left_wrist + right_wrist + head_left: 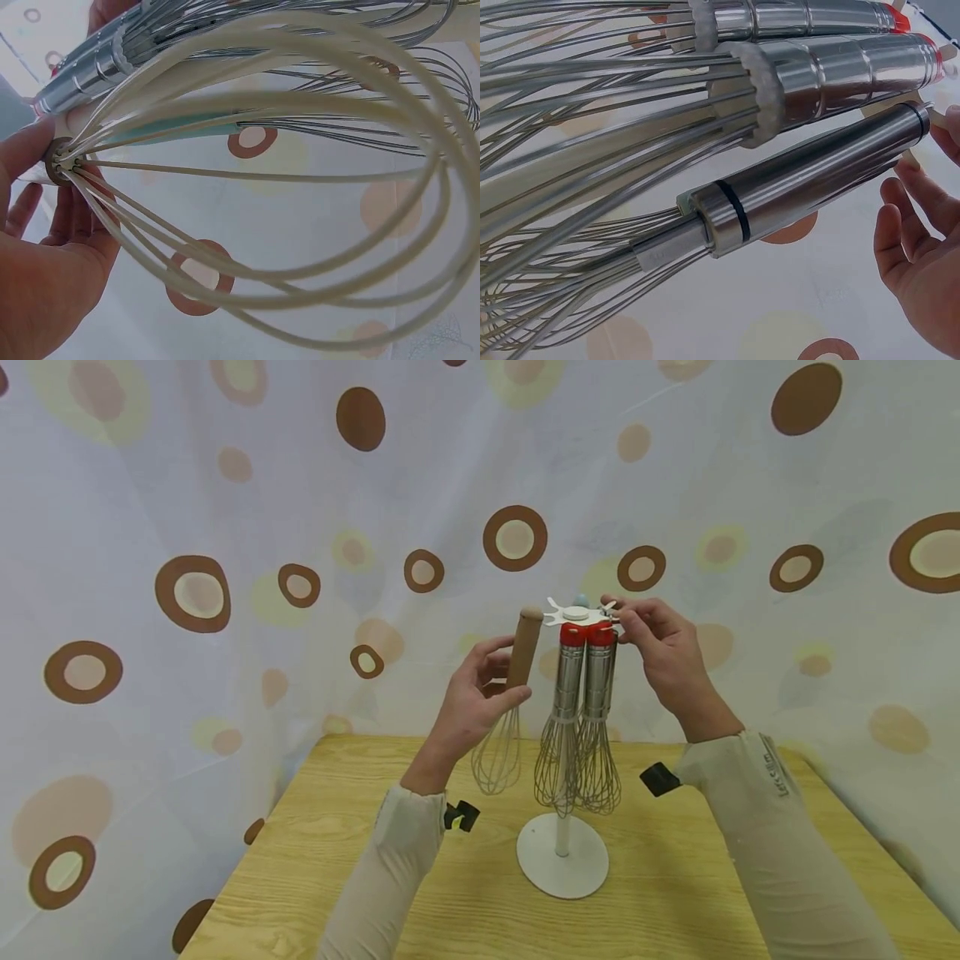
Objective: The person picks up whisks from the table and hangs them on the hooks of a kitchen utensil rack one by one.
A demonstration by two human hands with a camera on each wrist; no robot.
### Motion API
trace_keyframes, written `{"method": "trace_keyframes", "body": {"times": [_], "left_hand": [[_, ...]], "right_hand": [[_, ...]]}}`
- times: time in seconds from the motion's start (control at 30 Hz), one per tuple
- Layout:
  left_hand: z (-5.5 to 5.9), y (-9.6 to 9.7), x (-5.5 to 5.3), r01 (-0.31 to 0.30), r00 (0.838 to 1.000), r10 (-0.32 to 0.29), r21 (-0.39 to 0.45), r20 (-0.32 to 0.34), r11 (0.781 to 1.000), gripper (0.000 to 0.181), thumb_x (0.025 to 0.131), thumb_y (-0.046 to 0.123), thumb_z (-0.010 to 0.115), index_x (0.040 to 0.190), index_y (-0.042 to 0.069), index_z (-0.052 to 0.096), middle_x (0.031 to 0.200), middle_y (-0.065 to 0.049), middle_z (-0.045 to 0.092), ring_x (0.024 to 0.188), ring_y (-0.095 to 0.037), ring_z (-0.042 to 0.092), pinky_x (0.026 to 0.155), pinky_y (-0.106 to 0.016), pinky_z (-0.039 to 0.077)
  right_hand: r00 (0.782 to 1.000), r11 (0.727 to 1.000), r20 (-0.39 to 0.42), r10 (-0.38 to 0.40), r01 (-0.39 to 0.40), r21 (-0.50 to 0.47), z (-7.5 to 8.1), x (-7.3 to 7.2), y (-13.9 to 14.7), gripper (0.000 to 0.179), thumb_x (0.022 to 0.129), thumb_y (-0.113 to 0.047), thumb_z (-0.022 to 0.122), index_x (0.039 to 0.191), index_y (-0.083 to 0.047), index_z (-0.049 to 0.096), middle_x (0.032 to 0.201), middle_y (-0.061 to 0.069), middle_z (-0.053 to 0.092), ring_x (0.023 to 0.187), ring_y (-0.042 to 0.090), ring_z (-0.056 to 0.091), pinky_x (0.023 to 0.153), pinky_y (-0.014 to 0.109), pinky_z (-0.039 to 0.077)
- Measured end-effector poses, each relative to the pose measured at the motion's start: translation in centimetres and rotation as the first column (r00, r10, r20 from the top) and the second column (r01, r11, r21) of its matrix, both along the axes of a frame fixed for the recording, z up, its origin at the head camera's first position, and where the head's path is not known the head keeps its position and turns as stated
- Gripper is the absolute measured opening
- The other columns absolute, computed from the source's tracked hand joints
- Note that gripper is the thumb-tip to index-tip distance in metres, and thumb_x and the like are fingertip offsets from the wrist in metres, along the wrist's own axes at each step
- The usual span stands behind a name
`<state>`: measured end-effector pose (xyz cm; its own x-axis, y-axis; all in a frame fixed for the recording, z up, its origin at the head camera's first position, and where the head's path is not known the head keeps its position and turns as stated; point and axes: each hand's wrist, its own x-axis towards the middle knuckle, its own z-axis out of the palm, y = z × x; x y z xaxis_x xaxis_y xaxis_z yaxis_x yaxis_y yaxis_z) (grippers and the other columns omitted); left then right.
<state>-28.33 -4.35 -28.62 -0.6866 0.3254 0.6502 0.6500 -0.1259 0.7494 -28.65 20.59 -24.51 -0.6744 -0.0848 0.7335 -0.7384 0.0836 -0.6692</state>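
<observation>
My left hand [471,697] holds a whisk by its wooden handle [523,652], upright just left of a white whisk stand [576,612]. Its pale wire loops [259,270] fill much of the left wrist view. With its fingertips, my right hand [670,656] pinches the stand's hooked top on the right side. Two steel whisks with red ends [570,672] hang at the stand's front. Beside them, close to the right fingers, hangs a steel whisk with black bands [810,180]. A whisk with a light-blue handle [172,129] hangs behind.
The stand's round white base [536,864] rests on a wooden table [450,893]. A pale curtain with brown spots [435,460] rises behind the table. Dark wrist mounts [660,779] stick out from the sleeves beside the stand.
</observation>
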Motion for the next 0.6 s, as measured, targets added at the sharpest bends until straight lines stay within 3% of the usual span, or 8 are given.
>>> {"method": "trace_keyframes", "body": {"times": [0.27, 0.6], "left_hand": [[0.18, 0.24, 0.18, -0.047, 0.999, 0.046, -0.078, -0.01, 0.996, 0.061, 0.085, -0.001, 0.067, 0.138, 0.012, 0.04, 0.116, -0.016, 0.054, 0.099, -0.028, 0.057, 0.086, -0.037, 0.047], [-0.02, 0.14, -0.02, -0.064, 0.992, 0.048, -0.134, -0.116, 0.989, 0.058, 0.088, -0.002, 0.062, 0.139, 0.011, 0.038, 0.115, -0.02, 0.056, 0.093, -0.032, 0.055, 0.08, -0.031, 0.044]], "right_hand": [[1.0, 1.0, 0.011, -0.006, 0.006, 0.008, 0.02, 0.03, -0.06, 0.017, 0.099, -0.015, 0.049, 0.102, -0.002, 0.06, 0.128, 0.008, 0.058, 0.116, 0.012, 0.053, 0.082, 0.025, 0.041], [1.0, 1.0, 0.009, -0.005, 0.005, 0.019, 0.05, 0.02, 0.06, 0.016, 0.1, -0.016, 0.049, 0.102, -0.004, 0.06, 0.129, 0.008, 0.058, 0.115, 0.011, 0.053, 0.082, 0.024, 0.041]]}}
